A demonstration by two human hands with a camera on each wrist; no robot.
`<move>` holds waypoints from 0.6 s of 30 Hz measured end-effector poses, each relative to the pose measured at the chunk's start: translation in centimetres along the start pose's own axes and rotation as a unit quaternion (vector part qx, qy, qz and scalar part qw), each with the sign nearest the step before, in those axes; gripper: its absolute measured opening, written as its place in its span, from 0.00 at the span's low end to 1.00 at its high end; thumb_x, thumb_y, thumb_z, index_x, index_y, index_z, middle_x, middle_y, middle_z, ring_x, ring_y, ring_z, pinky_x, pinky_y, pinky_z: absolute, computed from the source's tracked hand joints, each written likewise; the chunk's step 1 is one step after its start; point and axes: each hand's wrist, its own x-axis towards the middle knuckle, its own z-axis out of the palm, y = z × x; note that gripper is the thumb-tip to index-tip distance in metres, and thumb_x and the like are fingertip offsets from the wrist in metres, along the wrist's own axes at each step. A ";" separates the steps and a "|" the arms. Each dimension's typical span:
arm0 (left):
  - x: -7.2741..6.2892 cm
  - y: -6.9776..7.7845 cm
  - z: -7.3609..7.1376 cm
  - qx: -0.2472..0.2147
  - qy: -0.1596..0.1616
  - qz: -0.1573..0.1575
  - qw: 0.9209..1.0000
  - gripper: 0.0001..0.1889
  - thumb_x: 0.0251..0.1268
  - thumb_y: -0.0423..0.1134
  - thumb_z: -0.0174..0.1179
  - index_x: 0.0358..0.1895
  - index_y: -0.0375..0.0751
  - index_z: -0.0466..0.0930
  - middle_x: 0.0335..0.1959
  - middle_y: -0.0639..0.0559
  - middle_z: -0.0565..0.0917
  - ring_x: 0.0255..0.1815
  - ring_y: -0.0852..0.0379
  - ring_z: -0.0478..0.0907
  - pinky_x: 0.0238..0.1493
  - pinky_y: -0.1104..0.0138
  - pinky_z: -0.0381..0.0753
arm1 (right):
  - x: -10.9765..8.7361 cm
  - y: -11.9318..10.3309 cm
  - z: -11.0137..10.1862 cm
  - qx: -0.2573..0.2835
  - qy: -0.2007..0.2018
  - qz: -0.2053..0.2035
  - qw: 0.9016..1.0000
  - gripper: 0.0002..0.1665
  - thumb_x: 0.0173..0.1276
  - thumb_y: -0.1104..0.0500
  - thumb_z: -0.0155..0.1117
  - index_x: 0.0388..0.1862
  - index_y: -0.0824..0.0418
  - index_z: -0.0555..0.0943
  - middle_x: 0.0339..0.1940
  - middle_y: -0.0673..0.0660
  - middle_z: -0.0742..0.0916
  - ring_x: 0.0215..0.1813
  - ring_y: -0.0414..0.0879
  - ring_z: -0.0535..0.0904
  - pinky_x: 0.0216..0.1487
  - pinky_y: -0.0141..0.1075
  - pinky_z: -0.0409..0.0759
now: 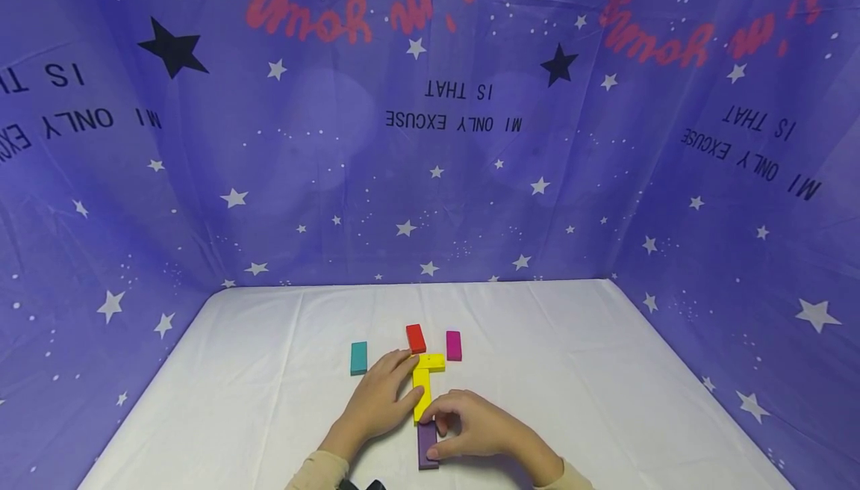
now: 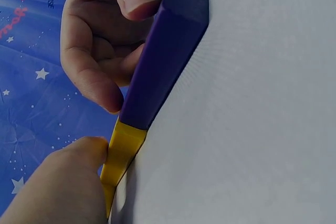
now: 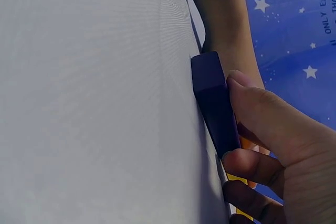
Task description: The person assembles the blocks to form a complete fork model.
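In the head view a purple block point(image 1: 427, 445) lies end to end with a long yellow block point(image 1: 421, 394), and a second yellow block point(image 1: 432, 361) lies crosswise at the far end. My left hand point(image 1: 379, 400) rests beside the yellow blocks, its fairly straight fingers reaching the crosswise one and its thumb touching the long one. With curved fingers, my right hand point(image 1: 480, 426) holds the purple block point(image 3: 212, 98), thumb at the near end and index finger at the far end by the yellow block. The left wrist view shows the purple block point(image 2: 165, 56) meeting the yellow one.
Just beyond the crosswise block lies a red block point(image 1: 416, 338). A teal block point(image 1: 359, 358) is to the left and a magenta block point(image 1: 454, 346) to the right. White cloth point(image 1: 605, 378) covers the table, and a blue star-patterned curtain point(image 1: 430, 199) surrounds it.
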 end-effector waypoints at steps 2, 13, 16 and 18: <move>0.0 0.0 0.0 0.000 0.000 -0.001 1.000 0.30 0.69 0.57 0.55 0.71 0.50 0.71 0.72 0.53 0.71 0.74 0.49 0.66 0.75 0.49 0.66 | 0.0 0.0 0.0 0.000 0.000 0.000 1.000 0.23 0.60 0.38 0.72 0.50 0.45 0.83 0.31 0.42 0.83 0.35 0.28 0.73 0.41 0.21 0.73; -0.3 0.2 -0.2 -0.016 0.010 -0.005 1.000 0.29 0.71 0.55 0.54 0.71 0.49 0.71 0.73 0.52 0.71 0.75 0.49 0.65 0.76 0.49 0.65 | -0.4 1.0 0.0 0.092 -0.006 0.023 0.995 0.23 0.61 0.44 0.73 0.53 0.47 0.83 0.33 0.45 0.86 0.38 0.32 0.77 0.46 0.25 0.79; -0.6 0.3 -0.4 -0.021 0.011 -0.010 1.000 0.29 0.71 0.56 0.54 0.71 0.49 0.71 0.74 0.52 0.70 0.76 0.49 0.64 0.76 0.49 0.65 | -0.6 1.5 -0.2 0.112 0.004 0.029 0.993 0.22 0.60 0.45 0.74 0.53 0.47 0.83 0.33 0.47 0.86 0.38 0.33 0.77 0.47 0.26 0.79; -0.8 0.3 -0.5 -0.022 0.010 -0.012 1.000 0.29 0.71 0.56 0.53 0.71 0.49 0.70 0.74 0.52 0.69 0.76 0.49 0.63 0.76 0.48 0.65 | -0.7 1.8 -0.4 0.117 0.011 0.031 0.993 0.22 0.60 0.46 0.74 0.52 0.47 0.83 0.33 0.48 0.86 0.37 0.33 0.78 0.46 0.27 0.79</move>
